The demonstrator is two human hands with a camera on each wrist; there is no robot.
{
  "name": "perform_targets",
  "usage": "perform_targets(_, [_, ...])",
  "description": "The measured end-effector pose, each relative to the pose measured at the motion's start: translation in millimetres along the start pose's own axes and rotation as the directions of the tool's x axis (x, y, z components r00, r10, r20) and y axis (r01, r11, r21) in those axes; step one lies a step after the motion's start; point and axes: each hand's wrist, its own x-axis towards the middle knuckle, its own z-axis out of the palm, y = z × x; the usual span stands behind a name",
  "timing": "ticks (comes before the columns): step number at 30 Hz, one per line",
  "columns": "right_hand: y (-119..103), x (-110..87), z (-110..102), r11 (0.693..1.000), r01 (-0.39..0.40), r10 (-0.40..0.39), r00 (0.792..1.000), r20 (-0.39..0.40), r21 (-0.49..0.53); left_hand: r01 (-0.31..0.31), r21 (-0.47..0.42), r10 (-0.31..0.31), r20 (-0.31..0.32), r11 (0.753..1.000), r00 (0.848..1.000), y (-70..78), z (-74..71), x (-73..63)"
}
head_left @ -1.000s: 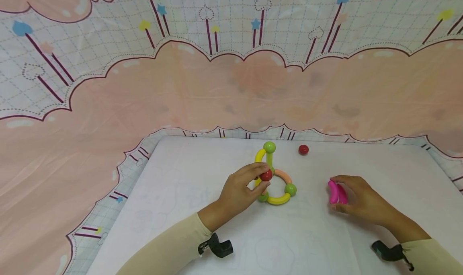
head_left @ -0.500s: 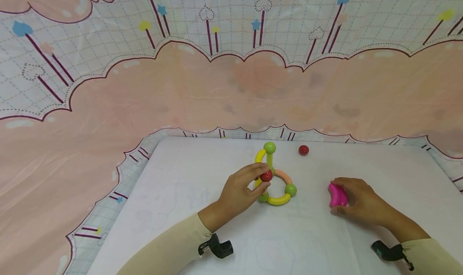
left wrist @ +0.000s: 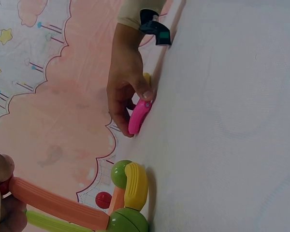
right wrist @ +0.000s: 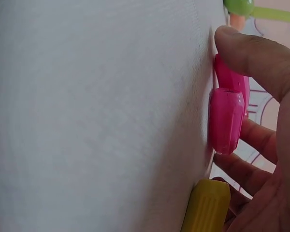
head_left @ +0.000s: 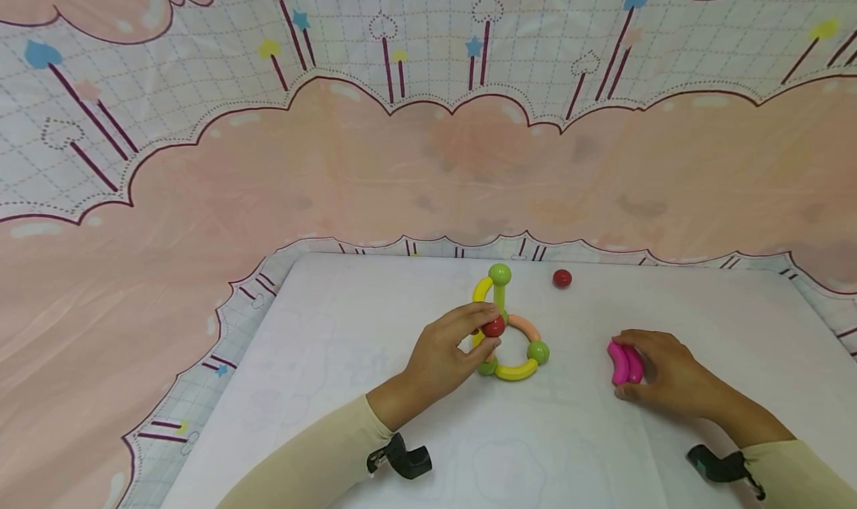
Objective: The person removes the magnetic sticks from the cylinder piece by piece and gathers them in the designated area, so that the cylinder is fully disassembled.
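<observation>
Head view: left hand (head_left: pixel 445 349), grip pinched on one red ball (head_left: pixel 494 327) at the frame (head_left: pixel 526 326); right hand (head_left: pixel 669 369), grip curled round two pink rods (head_left: pixel 619 363), surface (head_left: pixel 335 330) right. Judged done: frame partly joined. Judged left: pink rods, far ball (head_left: pixel 562 279), yellow rod (right wrist: pixel 206 208).

- Evenly lit in the head view, dimmer at both wrists.
- Glinting on the glossy round red ball (head_left: pixel 562 278), beyond and left of the paired magenta curved plastic pieces (head_left: pixel 626 363).
- Softly shadowed on the flat white tabletop (right wrist: pixel 87 96) left of those pieces, right wrist view.
</observation>
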Motion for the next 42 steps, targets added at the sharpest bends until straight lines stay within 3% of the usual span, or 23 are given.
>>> perform_targets(12, [-5,2.1,-2,0.999,-0.002,0.003,1.0,0.024,-0.047,-0.011,-0.007,0.011,-0.004,1.0,1.0,0.1,-0.8,0.2])
perform_targets(25, [-3,1.9,-7,1.0,-0.016,0.016,1.0,0.024,-0.02,-0.037,0.026,0.038,-0.004,0.999,0.999,-3.1,-0.6,-1.0])
perform_targets(31, [-11,5.6,-7,0.996,0.084,-0.086,0.996,-0.027,-0.042,-0.097,0.065,0.098,-0.014,0.993,0.995,-6.2,0.2,-3.4])
perform_targets(34, [-19,8.0,-7,0.995,0.095,-0.096,0.995,-0.031,-0.03,-0.086,0.064,0.087,0.001,0.994,0.996,-6.3,-0.3,-4.7])
perform_targets(42, [-49,18.5,-5,0.999,0.024,-0.025,1.0,0.019,0.027,-0.017,0.044,0.015,0.039,0.999,0.999,-5.3,-2.0,-5.2])
